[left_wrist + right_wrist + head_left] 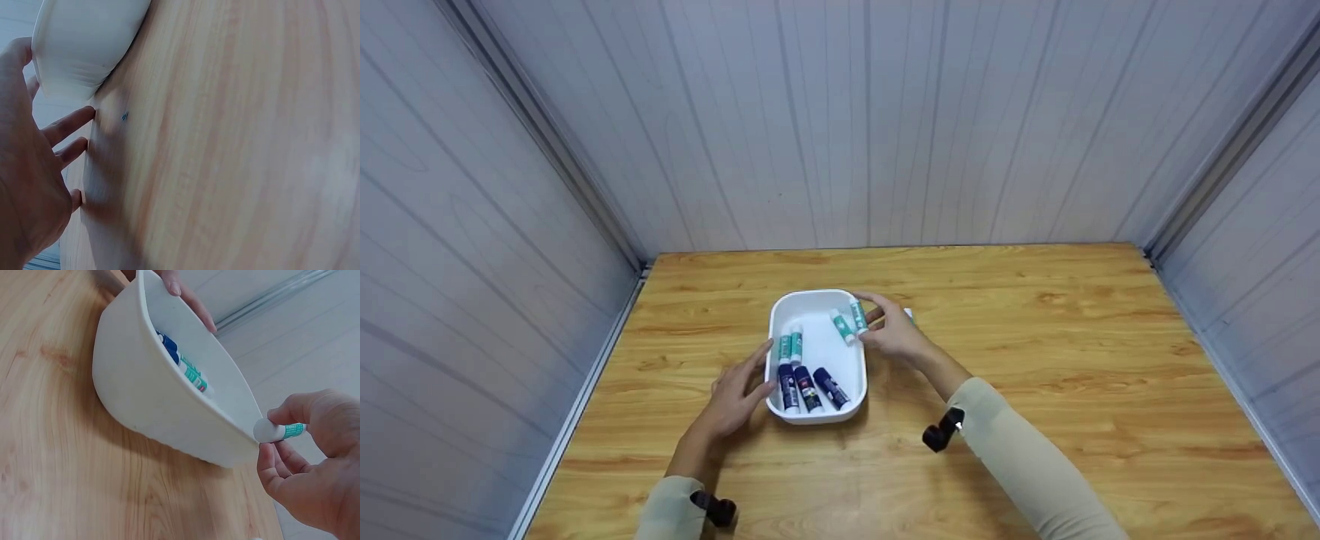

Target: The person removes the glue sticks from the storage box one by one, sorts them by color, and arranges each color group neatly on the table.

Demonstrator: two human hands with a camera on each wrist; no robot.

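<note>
A white oval tray (819,301) sits mid-table with several small tubes in it: two teal ones (790,349) at its left, one teal tube (842,328) at its right, three dark blue ones (808,387) at the near end. My right hand (872,320) pinches a teal tube with a white cap (858,316) just over the tray's right rim; the right wrist view shows the tube (275,431) between thumb and fingers (281,464) at the rim of the tray (163,399). My left hand (739,394) rests with straight fingers against the tray's left side (84,45).
The wooden table (1035,360) is closed in by grey panel walls on three sides. A small teal-and-white item (909,313) lies on the table just behind my right hand. Black wrist cameras sit on both sleeves.
</note>
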